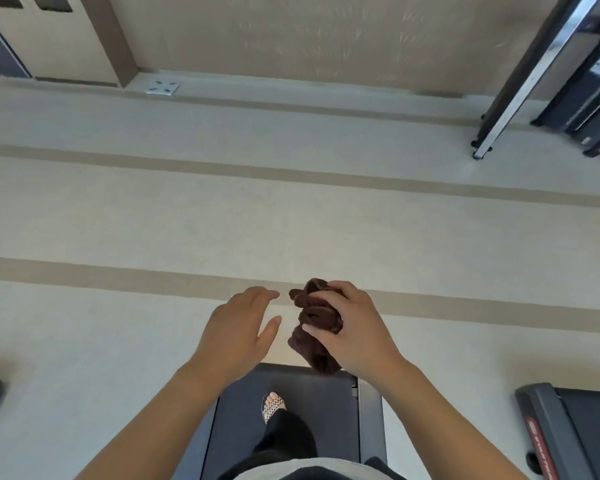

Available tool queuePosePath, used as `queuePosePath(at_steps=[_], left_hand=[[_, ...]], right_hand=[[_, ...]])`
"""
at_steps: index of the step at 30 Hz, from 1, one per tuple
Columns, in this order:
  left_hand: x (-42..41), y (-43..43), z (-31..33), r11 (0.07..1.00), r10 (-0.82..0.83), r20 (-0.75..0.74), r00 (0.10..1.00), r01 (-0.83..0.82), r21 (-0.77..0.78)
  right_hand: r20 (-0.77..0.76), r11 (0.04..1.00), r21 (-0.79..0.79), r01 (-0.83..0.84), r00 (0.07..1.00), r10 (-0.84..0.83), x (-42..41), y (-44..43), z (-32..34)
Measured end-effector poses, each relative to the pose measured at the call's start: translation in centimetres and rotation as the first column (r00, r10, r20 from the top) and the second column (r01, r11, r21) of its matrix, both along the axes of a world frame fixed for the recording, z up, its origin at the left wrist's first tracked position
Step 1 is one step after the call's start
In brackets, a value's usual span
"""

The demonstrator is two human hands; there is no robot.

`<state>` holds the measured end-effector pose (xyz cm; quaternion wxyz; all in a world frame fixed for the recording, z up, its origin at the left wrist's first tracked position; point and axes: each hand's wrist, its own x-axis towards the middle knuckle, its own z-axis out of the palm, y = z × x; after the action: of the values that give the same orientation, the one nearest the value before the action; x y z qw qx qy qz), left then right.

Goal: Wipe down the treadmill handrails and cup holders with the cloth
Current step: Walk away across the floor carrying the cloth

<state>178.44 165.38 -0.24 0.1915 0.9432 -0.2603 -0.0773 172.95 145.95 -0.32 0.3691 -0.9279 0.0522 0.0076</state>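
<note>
Cloth, dark brown and bunched, sits in my right hand, fingers curled tight around it so a tail hangs below the palm. My left hand hovers just beside it, fingers spread loosely and holding nothing, not touching the fabric. Both hang above the end of a dark treadmill belt, where 1 sandalled foot stands. I see a second treadmill at lower right with red lettering too blurred to read. Folded black equipment leans against the far wall at upper right. Pale floor with 2 tan stripes fills the space between.
</note>
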Motion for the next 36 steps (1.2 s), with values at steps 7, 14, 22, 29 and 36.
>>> queuePosePath(at_steps=[7,14,22,29,36], left_hand=[[13.0,-2.6,2.4,1.000,-0.017,0.070,0.997,0.018,-0.018],[24.6,-3.6,1.6,1.000,0.007,0.091,0.996,-0.007,-0.005],[42.8,-11.2,-8.3,0.999,0.027,0.182,0.983,-0.019,-0.044],[55.5,-16.2,-15.0,0.999,0.007,0.121,0.993,-0.002,-0.037],[68.6,-15.8,-14.0,0.994,0.094,0.102,0.990,-0.088,-0.061]], right_hand=[[0.067,0.999,-0.019,0.038,0.997,-0.037,12.8,-1.7,1.8],[0.090,0.999,0.030,0.011,0.996,-0.013,24.7,-3.3,0.5],[0.201,0.999,0.046,0.020,0.979,-0.029,42.1,-10.5,-8.6],[0.192,0.998,-0.031,0.047,0.981,-0.041,55.1,-16.5,-14.6],[0.153,1.000,-0.005,-0.001,0.988,0.002,69.5,-16.3,-14.3]])
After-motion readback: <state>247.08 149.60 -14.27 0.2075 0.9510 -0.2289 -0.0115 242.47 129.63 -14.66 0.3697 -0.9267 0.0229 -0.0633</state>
